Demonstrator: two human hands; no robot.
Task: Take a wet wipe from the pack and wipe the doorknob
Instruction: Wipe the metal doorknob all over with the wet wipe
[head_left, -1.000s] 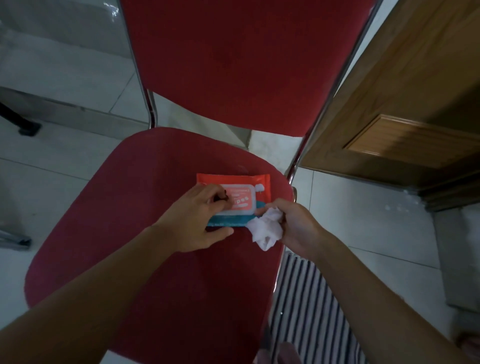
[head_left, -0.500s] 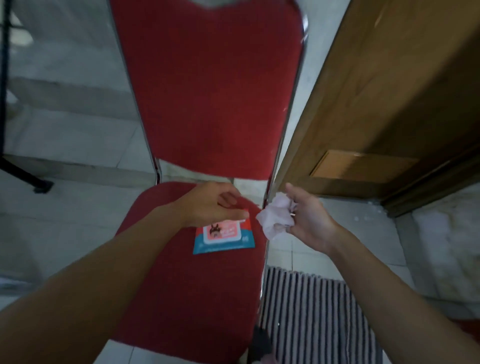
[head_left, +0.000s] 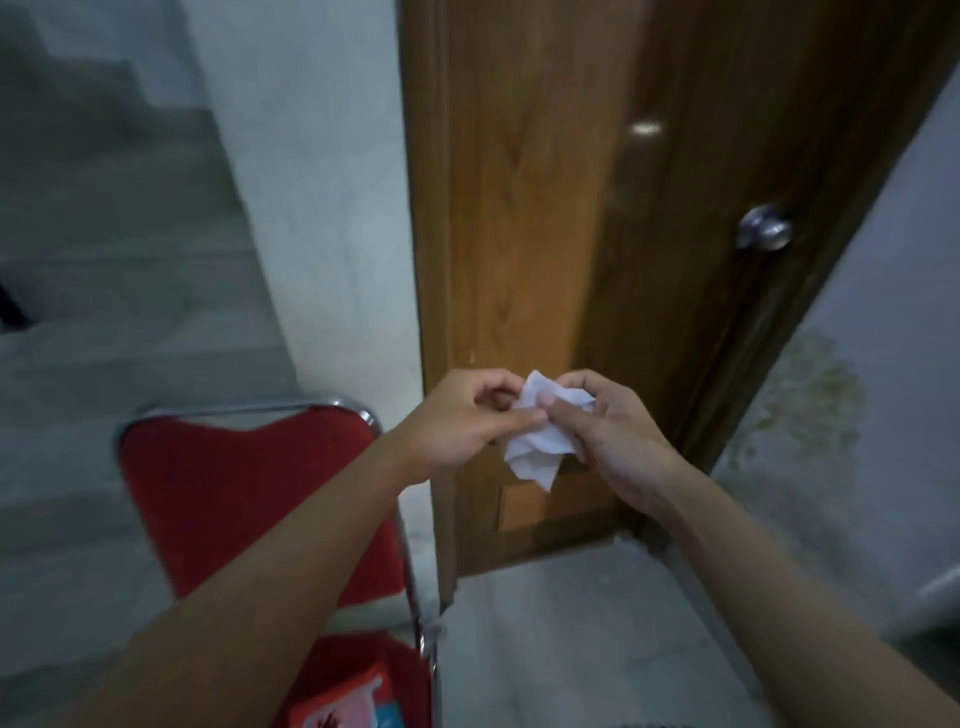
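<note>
Both hands, left hand (head_left: 457, 421) and right hand (head_left: 613, 431), pinch a crumpled white wipe (head_left: 537, 441) with fingers clamped on it, below the doorknob (head_left: 764, 227) of a wooden door (head_left: 519, 208).

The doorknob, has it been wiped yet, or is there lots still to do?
Not yet. Done: a wipe is out of the pack, which lies on the chair. In hand: the left hand and right hand both pinch it. Left: reaching the doorknob and rubbing it.
</note>
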